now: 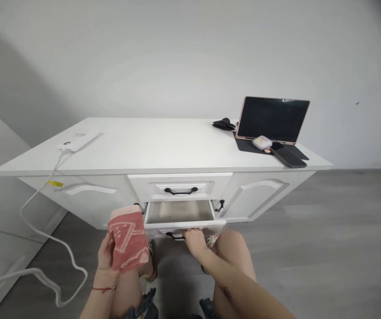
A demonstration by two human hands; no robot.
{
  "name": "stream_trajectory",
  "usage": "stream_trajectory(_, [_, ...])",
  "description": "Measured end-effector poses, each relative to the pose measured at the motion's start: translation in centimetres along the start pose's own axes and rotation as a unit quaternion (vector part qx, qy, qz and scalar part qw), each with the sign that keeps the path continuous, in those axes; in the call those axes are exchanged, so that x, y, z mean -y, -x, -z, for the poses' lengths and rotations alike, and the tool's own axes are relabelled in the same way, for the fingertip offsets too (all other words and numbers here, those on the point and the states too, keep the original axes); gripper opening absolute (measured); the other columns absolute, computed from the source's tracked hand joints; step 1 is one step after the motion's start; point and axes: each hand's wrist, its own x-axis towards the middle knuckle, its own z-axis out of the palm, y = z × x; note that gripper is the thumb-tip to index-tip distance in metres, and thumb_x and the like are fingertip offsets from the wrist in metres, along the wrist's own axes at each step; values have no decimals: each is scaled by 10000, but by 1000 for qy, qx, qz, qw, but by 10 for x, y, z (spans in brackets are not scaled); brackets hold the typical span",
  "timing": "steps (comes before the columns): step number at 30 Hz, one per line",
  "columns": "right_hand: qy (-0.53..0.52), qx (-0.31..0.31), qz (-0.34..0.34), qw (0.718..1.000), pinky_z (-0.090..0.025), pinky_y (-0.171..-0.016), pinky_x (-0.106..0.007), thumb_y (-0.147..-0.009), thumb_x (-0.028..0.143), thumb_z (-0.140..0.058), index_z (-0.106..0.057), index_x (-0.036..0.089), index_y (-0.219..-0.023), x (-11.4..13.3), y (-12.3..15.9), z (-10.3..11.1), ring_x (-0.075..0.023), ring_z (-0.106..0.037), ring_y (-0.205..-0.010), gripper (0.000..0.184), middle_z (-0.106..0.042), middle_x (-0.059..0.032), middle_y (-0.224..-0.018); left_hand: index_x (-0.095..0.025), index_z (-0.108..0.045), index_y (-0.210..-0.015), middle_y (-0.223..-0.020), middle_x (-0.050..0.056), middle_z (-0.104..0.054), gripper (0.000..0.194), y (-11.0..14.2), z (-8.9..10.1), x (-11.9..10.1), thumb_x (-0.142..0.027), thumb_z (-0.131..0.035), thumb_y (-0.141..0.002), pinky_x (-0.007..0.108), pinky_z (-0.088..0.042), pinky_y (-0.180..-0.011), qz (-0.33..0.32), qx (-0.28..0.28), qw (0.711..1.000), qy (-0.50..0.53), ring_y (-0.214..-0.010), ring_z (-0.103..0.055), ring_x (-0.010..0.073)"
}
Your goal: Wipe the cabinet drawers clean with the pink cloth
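Note:
A folded red towel (128, 239) with pale line patterns and a light pink edge is gripped in my left hand (106, 253), left of the lower drawer (180, 224). That drawer is pulled out, and its pale bottom shows. My right hand (195, 241) has its fingers curled at the right end of the drawer's black handle (174, 236), against the drawer front; the fingertips are partly hidden. Above it, the upper drawer (150, 186) is closed, with its own black handle (181, 191).
On the white cabinet (157, 146) stand a tablet (272, 119) on a dark cover, a phone (288, 155), a small patterned case (262, 142) and a black hair clip (224, 124). At left, a white power bank (79, 141) trails a white cable (57, 239) to the floor. My knees flank the drawer.

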Motion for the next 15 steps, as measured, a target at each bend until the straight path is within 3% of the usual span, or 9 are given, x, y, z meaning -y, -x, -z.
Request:
stream_trajectory(5, [-16, -19, -51, 998, -455, -777, -305, -808, 182, -616, -733, 236, -931, -3, -7, -1, -225, -684, -871, 178, -744, -82, -888, -174, -700, -658, -587, 55, -729, 233, 3, 3, 5, -95, -503, -753, 357, -594, -571, 73, 4, 997, -34, -507, -683, 222])
stream_trajectory(11, [-20, -38, -77, 996, -459, -775, -311, -824, 133, -568, -741, 190, -865, 1, -20, 4, -231, -686, -856, 187, -739, -111, -861, -171, -707, -650, -590, 63, -730, 335, 1, -3, 13, -38, -429, -783, 340, -596, -571, 40, 5, 998, -39, -503, -686, 208])
stream_trajectory(15, [-18, -46, -89, 995, -466, -748, -313, -852, 85, -487, -734, 156, -843, 1, -35, 8, -231, -688, -842, 257, -728, -144, -872, -152, -714, -698, -638, 102, -739, 242, 2, -8, 18, -58, -500, -762, 452, -594, -640, 76, 4, 995, -70, -541, -697, 262])
